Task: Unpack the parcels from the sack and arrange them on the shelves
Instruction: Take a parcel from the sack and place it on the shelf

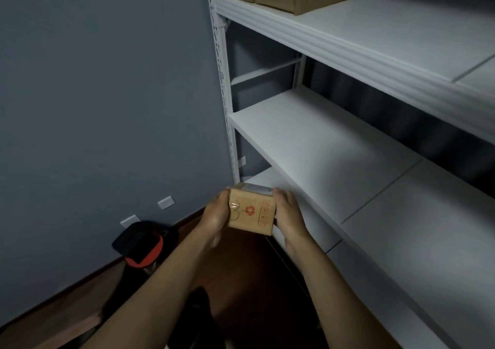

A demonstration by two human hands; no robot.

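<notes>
Just small brown cardboard parcel (251, 213), red-stamped, taped.

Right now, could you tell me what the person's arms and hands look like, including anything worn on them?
Both forearms are bare as far as the frame shows: no sleeve, cuff or glove. The left hand and the right hand are bare too, with no ring, watch or bracelet that I can make out in the dim light. The fingernails cannot be made out clearly.
</notes>
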